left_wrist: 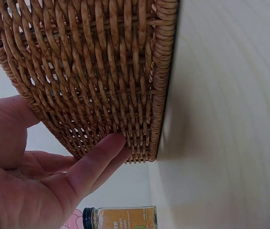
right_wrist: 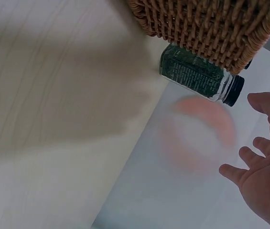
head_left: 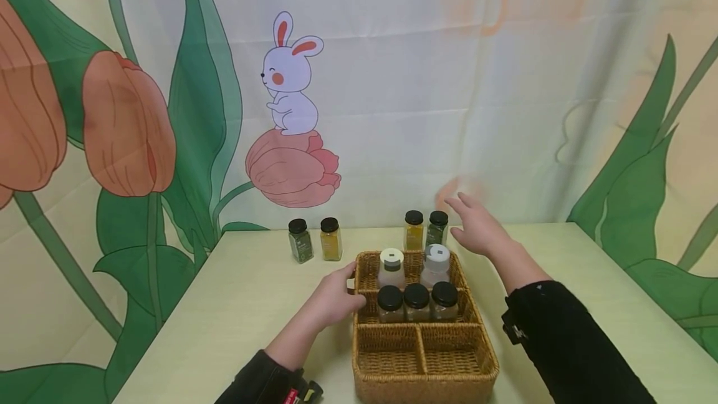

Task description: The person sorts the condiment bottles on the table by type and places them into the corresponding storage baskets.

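Note:
A brown wicker basket [head_left: 426,379] with several compartments stands on the table. My left hand [head_left: 335,295] holds its left wall, thumb over the rim and fingers against the outer weave [left_wrist: 91,81]. Three black-capped jars [head_left: 416,297] sit in the middle row, and two white-capped bottles [head_left: 391,267] in the back row. Right of the basket, my right hand [head_left: 479,226] is raised with spread fingers and nothing in it. It is nearest to a black-capped spice jar with green contents [right_wrist: 192,71]. Next to that stands a jar with yellow contents [head_left: 414,230].
Left of the basket, near the table's back edge, stand another green spice jar [head_left: 300,242] and a yellow turmeric powder jar [left_wrist: 127,218]. A printed cloth [head_left: 392,80] with tulips and a rabbit hangs behind the pale table [head_left: 224,329]. The two front basket compartments hold nothing.

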`<move>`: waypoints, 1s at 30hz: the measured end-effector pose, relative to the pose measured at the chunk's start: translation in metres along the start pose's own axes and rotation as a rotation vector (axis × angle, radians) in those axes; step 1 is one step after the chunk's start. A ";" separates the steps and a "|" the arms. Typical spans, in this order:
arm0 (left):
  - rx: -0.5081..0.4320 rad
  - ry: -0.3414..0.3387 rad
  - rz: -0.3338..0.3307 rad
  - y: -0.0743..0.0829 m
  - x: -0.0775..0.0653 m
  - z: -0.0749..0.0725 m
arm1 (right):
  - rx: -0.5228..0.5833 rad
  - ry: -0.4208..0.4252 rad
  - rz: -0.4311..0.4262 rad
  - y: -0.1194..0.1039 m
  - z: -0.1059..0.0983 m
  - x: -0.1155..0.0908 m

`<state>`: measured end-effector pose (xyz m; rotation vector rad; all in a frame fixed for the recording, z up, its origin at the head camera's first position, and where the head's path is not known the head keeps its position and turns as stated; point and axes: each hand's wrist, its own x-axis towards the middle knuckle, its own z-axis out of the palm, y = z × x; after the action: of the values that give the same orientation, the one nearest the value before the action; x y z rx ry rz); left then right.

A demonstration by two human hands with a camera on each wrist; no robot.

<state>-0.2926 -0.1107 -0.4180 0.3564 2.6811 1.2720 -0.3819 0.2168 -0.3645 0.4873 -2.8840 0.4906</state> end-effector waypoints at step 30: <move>-0.004 -0.002 0.006 -0.001 0.000 0.000 | -0.029 -0.240 0.059 0.003 0.023 0.009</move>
<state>-0.2930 -0.1119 -0.4188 0.3654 2.6774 1.2772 -0.3940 0.2088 -0.3849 0.4889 -3.1378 0.4250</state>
